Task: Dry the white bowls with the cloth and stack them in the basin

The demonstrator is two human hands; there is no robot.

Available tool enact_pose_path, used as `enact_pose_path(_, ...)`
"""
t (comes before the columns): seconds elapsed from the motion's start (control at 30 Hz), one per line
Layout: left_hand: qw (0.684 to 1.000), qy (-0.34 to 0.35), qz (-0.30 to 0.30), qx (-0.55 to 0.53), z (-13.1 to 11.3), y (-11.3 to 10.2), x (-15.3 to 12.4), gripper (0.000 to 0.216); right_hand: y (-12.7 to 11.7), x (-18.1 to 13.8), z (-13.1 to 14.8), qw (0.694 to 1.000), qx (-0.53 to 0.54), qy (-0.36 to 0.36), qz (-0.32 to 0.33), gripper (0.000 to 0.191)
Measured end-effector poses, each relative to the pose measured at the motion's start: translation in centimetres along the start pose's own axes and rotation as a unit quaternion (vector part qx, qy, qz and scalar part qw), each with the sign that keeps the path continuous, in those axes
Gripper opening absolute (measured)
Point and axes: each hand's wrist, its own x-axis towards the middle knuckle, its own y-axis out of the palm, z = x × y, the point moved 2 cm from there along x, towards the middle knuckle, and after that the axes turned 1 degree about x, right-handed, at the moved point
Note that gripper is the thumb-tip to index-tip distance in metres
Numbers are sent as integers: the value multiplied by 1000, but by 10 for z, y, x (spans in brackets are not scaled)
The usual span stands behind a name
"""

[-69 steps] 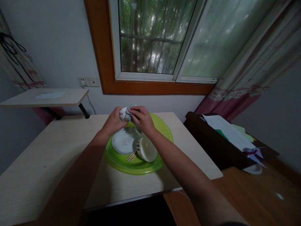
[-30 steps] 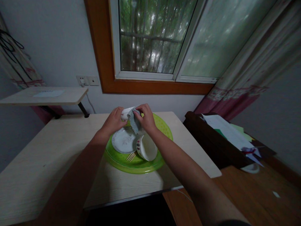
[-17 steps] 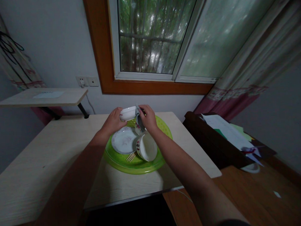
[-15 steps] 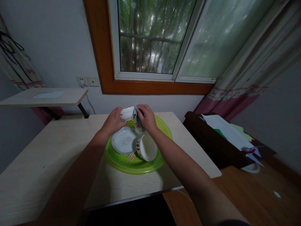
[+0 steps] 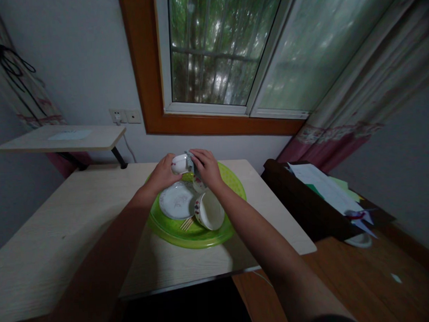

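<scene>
My left hand (image 5: 164, 173) is closed around a small white bowl (image 5: 180, 164) with a red pattern, tipped on its side above the tray. Pressed to the bowl's right end is a grey cloth (image 5: 189, 160), gripped by my right hand (image 5: 207, 168). Below the hands lies a round green tray (image 5: 196, 241). On it sit a white plate (image 5: 177, 200) with a faint pattern, a larger white bowl (image 5: 212, 212) lying tilted with its mouth toward me, and several thin wooden sticks, perhaps chopsticks (image 5: 186, 223). Another patterned dish (image 5: 198, 184) is partly hidden behind my right hand.
The tray rests on a pale wooden table (image 5: 79, 222). A raised shelf (image 5: 62, 138) stands at the back left, and a window (image 5: 214, 53) is behind. Right of the table, papers (image 5: 320, 180) lie on a dark brown piece of furniture (image 5: 289, 200).
My right hand and the grey cloth have shifted slightly left against the small bowl, which has turned a little. My left hand stays almost in place; the dishes on the tray are unmoved.
</scene>
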Motion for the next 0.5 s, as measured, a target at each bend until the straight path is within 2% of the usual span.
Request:
enact_pose_path(0.23,996,-48,-29,-63,-1,-4,-1,66,0,-3,-29,994,54,95,-30,33)
enact_pose_path(0.37,987,-84,-59,-120,3,-5,-1,71,5,-7,-39,990,50,129,-10,38)
enact_pose_path(0.5,973,-116,-97,-176,15,-2,1,76,14,-12,-34,986,74,144,39,43)
